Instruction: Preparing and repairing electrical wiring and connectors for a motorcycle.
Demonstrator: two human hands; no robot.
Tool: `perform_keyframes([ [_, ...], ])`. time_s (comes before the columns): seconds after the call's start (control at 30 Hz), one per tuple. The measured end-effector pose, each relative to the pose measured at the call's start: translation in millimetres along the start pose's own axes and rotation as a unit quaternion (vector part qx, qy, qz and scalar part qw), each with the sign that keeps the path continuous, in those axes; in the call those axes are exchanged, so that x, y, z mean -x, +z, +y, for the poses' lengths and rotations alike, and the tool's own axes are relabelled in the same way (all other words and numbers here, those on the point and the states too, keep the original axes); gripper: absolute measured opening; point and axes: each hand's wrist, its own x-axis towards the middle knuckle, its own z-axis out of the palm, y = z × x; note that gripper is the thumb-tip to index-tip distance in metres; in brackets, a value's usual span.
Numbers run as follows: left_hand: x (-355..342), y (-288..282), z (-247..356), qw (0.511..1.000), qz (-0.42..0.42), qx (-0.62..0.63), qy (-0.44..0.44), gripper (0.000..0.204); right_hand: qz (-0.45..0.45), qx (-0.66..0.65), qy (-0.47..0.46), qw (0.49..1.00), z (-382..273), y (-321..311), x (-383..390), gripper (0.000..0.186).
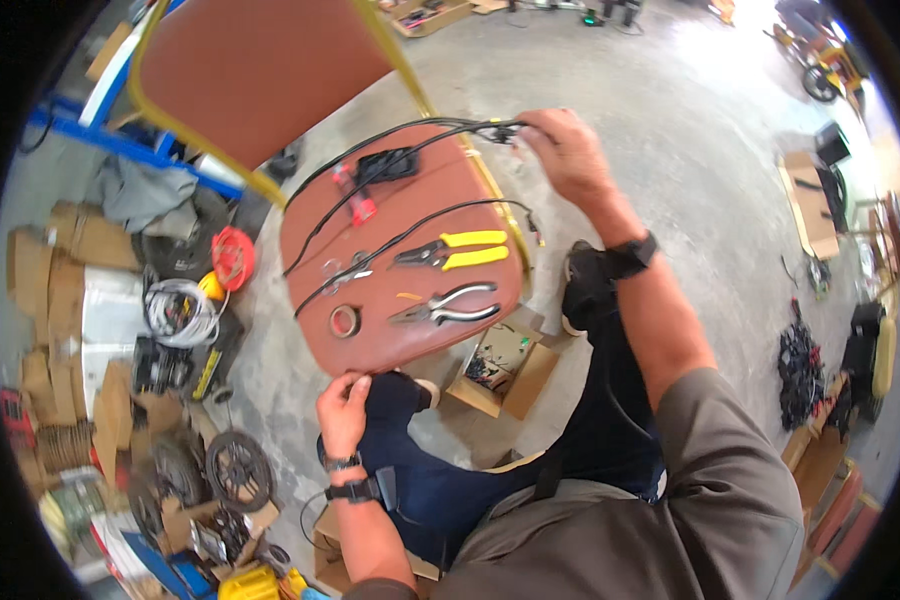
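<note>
My right hand (567, 155) is closed on the ends of several black cables (440, 124), lifting them past the far right edge of the red-brown chair seat (395, 348). My left hand (342, 412) is at the seat's near edge, above my knee, thumb and fingers pressed together; what they hold, if anything, cannot be made out. On the seat lie yellow-handled wire strippers (473, 249), grey-handled pliers (462, 302), a roll of tape (345, 321), a red-and-clear object (360, 208) and a black object (402, 164). Another black cable (410, 230) crosses the seat.
The chair's padded backrest (260, 75) rises at the far left. Below the seat is an open cardboard box (517, 392) with small parts. Cardboard (65, 330), a coil of white cable (182, 312) and small wheels (238, 472) crowd the left. Black cables (800, 365) lie on the right-hand floor.
</note>
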Motion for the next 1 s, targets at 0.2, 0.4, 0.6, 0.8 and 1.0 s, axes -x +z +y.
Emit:
perform_keyframes([
  [0.2, 2, -7, -10, 0.994, 0.082, 0.069, -0.011, 0.032, -0.104, -0.020, -0.111, 0.988, -129, -27, -6, 0.014],
  [0.4, 8, -19, -1, 0.923, 0.325, -0.080, 0.191, 0.058, -0.282, -0.071, -0.291, 0.911, -239, 3, 43, 0.017],
  [0.6, 11, -73, -15, 0.929, 0.331, 0.061, 0.155, 0.025, -0.310, -0.149, -0.218, 0.913, -290, 19, 84, 0.018],
  [0.8, 39, -128, -2, 0.901, 0.384, 0.029, 0.200, 0.017, -0.332, -0.137, -0.184, 0.915, -291, 14, 92, 0.022],
  [1.0, 73, -148, 30, 0.894, 0.383, -0.015, 0.232, 0.019, -0.329, -0.154, -0.097, 0.927, -285, 2, 92, 0.024],
])
